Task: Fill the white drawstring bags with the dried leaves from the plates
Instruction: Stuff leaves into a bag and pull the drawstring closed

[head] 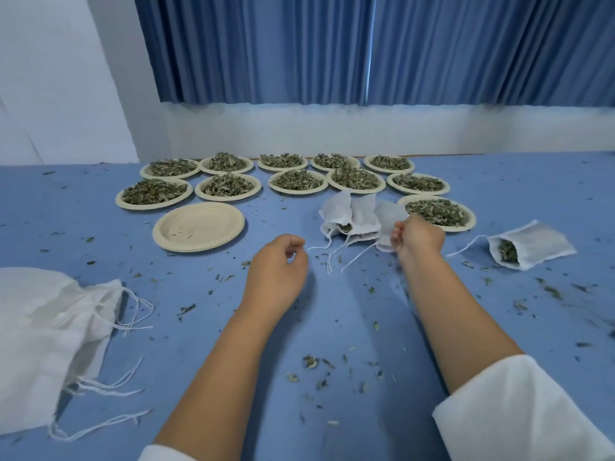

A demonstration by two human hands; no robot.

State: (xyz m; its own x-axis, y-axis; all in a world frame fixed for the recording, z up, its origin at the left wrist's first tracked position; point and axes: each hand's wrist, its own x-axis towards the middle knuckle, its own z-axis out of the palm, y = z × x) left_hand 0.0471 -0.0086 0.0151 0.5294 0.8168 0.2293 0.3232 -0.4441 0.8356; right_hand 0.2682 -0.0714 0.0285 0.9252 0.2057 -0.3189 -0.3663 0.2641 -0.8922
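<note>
1. Eleven plates (139,205) heaped with dried leaves (154,192) are sitting at the far side of the blue surface (199,294) in the head view. A stack of emptied plates (166,234) is lying nearer, to the left.
2. The right hand (419,236) is gripping a white drawstring bag (387,224) in curled fingers, just in front of the nearest full plate (467,224). The bag is hanging crumpled, and I cannot tell whether its mouth is open.
3. The left hand (278,271) is hovering over the surface, fingers loosely curled and seemingly holding nothing.
4. Partly filled bags (349,214) are lying just left of the held one, a filled bag (529,247) is lying open-mouthed to the right, and a pile of spare bags (50,327) is waiting at the near left.
5. Loose crumbs (311,361) are already littering the surface, so more spillage is looking likely. A mouth held half-closed would be letting leaves fall past it, and the trailing strings could be snagging a wrist and tipping a neighbouring bag.
</note>
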